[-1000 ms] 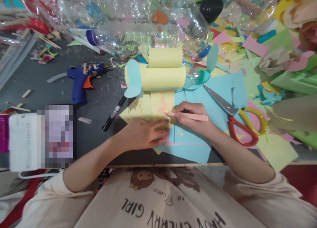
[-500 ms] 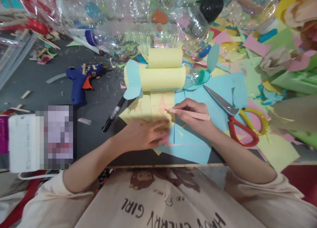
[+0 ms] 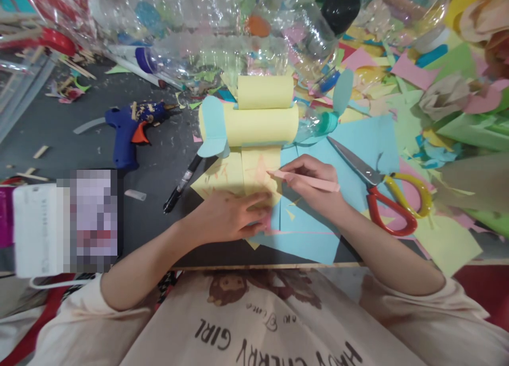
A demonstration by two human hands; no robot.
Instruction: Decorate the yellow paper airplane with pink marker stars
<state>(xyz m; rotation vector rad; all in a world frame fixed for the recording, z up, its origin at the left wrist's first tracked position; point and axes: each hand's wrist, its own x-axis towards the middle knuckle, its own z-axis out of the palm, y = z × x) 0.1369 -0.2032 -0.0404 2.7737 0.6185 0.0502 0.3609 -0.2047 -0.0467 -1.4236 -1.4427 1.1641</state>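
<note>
My right hand (image 3: 314, 188) grips a pale pink pen (image 3: 314, 182), its tip touching a yellow paper strip (image 3: 258, 172) that bears pink marks. My left hand (image 3: 230, 215) lies flat with fingers stretched out, pressing down the near end of that strip and the yellow sheet (image 3: 220, 176) beside it. The strip hangs from a model of yellow paper rolls (image 3: 258, 123) with light blue rounded end pieces. Light blue paper sheets (image 3: 318, 233) lie under both hands.
Red-and-yellow scissors (image 3: 382, 196) lie right of my right hand. A black pen (image 3: 181, 185) and a blue glue gun (image 3: 133, 127) lie on the left. Clear plastic bottles (image 3: 222, 32) crowd the back. Coloured paper scraps (image 3: 445, 116) cover the right side. A white box (image 3: 37, 228) sits near left.
My right hand has slid the pink pen's tip a little away from me along the yellow strip. My left hand has stayed in place.
</note>
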